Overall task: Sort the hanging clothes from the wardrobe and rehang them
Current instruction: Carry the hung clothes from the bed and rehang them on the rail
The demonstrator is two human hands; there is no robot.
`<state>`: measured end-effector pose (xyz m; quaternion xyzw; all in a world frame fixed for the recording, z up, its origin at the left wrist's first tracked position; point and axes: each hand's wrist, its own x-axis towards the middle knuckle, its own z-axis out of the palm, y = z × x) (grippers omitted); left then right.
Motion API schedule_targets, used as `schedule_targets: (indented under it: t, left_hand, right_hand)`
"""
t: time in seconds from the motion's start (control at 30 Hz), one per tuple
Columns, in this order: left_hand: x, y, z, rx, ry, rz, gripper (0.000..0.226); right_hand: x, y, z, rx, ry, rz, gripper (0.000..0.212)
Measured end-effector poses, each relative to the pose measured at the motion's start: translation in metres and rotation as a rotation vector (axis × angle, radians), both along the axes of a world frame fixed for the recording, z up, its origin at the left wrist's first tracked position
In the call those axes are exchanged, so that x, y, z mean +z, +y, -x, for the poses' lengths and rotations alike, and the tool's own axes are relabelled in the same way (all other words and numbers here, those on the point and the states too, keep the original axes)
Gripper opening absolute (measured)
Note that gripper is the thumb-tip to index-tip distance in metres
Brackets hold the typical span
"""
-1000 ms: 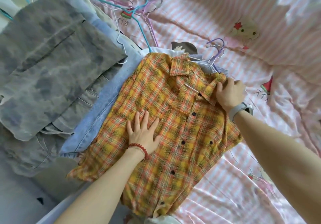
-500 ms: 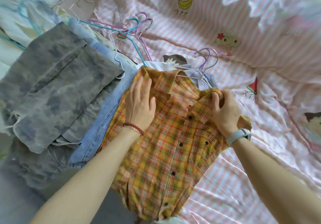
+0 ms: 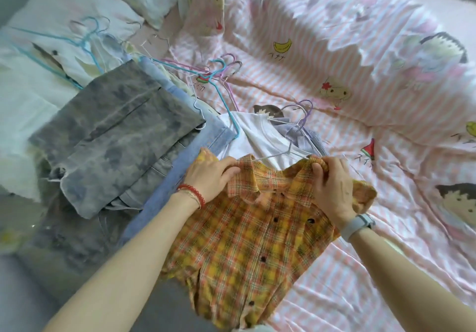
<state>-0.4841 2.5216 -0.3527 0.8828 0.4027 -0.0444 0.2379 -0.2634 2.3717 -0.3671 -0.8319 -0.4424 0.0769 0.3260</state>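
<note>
Gripping the plaid shirt [image 3: 247, 241] at both shoulders, the left hand [image 3: 208, 177] and right hand [image 3: 332, 190] have their fingers curled into the cloth on either side of the collar, bunching the fabric; neither hand is spread flat. The shirt lies on the pink striped bedsheet [image 3: 334, 79], its collar end just below the white wire hanger [image 3: 280, 154] and overlapping the white T-shirt [image 3: 260, 138] that lies beyond it.

The step in hand looks like drawing the shirt off, or settling it on, that hanger; which of the two I cannot tell. To do it well, I judge each shoulder should be eased over one hanger arm at a time, with the collar kept open so the wire does not snag the placket or strain the top button. Pulling both sides at once would likely drag the T-shirt and its purple hanger [image 3: 304, 115] along.

The shirt's long axis runs from the collar, nearest the white wire hanger, to the hem, farthest from it and closest to the person. The collar points up the bed, buttoned front facing up.
</note>
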Motion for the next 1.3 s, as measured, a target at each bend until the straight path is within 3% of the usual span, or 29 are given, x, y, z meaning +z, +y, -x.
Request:
schedule_targets:
  t: [0.1,0.5,0.63,0.8,0.93,1.1,1.3]
  left_hand:
    - [0.011,-0.038,0.063,0.178,-0.077,0.002,0.030]
    - [0.054,-0.239,0.324,1.017,-0.066,-0.093,0.028]
    - [0.077,-0.331,0.388,1.275,-0.047,-0.250,0.023]
    - [0.096,-0.452,0.438,1.504,0.027,-0.537,0.019]
    - [0.102,-0.530,0.465,1.789,-0.013,-0.671,0.027]
    - [0.126,-0.615,0.496,1.936,0.035,-0.763,0.025]
    - [0.153,-0.704,0.518,2.093,0.147,-0.860,0.047]
  right_hand:
    - [0.009,0.011,0.037,0.178,-0.003,0.022,0.025]
    - [0.057,-0.001,0.283,1.066,0.026,0.057,0.024]
    - [0.073,-0.034,0.361,1.419,0.030,0.101,0.029]
    - [0.103,-0.095,0.455,1.852,-0.107,0.064,0.031]
    - [0.136,-0.146,0.529,2.045,-0.073,-0.076,0.029]
    - [0.166,-0.206,0.600,2.284,-0.120,-0.174,0.027]
    - [0.196,-0.276,0.663,2.516,-0.127,-0.302,0.031]
